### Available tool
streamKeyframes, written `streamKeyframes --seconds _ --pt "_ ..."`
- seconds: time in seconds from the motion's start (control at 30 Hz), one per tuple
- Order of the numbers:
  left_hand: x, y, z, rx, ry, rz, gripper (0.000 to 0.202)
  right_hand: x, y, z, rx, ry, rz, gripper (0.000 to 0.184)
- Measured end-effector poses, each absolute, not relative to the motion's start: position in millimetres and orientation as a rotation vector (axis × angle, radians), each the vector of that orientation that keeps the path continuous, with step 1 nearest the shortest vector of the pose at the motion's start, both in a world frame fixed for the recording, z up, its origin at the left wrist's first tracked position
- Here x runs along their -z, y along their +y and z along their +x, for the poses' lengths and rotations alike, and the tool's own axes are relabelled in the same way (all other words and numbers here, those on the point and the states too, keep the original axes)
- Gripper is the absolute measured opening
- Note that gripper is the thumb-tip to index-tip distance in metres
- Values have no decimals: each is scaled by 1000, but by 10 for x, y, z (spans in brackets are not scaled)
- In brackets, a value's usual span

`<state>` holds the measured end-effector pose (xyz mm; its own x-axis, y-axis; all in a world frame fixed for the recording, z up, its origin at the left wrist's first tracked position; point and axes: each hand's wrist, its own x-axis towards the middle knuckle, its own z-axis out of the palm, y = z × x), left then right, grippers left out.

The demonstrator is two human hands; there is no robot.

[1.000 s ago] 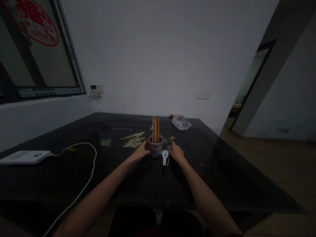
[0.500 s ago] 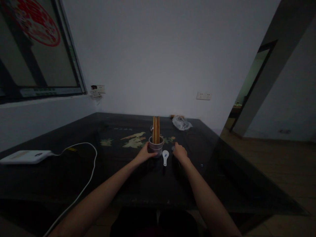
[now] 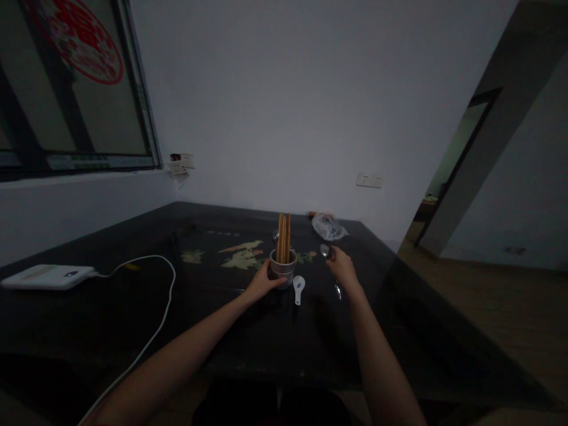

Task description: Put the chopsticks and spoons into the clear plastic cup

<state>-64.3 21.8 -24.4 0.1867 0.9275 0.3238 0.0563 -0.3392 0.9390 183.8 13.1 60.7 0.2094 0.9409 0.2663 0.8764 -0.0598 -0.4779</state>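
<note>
My left hand (image 3: 262,284) is wrapped round the near left side of a grey cup (image 3: 284,271) standing on the dark table. Several wooden chopsticks (image 3: 284,236) stand upright in the cup, with a metal spoon (image 3: 276,235) leaning behind them. To the right, my right hand (image 3: 344,267) grips a second metal spoon (image 3: 326,251) by its handle, its bowl pointing up and left above the tabletop. Between the hands, close to the cup, lies a white soup spoon (image 3: 299,289) with a blue mark in its bowl.
A crumpled clear plastic bag (image 3: 328,227) lies at the table's back edge. On the left, a white power bank (image 3: 48,277) trails a white cable (image 3: 171,284) over the front edge. Flower and bird pictures (image 3: 242,255) decorate the dark table (image 3: 213,313).
My right hand has lifted the metal spoon and moved right, away from the white spoon. My left hand stays on the cup. The view has shifted slightly.
</note>
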Motion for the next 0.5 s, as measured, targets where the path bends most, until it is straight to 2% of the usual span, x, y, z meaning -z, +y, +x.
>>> streamKeyframes --seconds 0.1,0.27,0.5 --pt "258 227 -648 -1269 979 1617 67 -705 85 1756 -126 -1598 -1655 47" --pt "283 258 -661 -1273 992 1648 68 -888 -30 1485 -266 -1481 -1103 36" --pt "295 275 -648 -1260 918 1626 68 -980 10 1161 -515 -1291 -773 38"
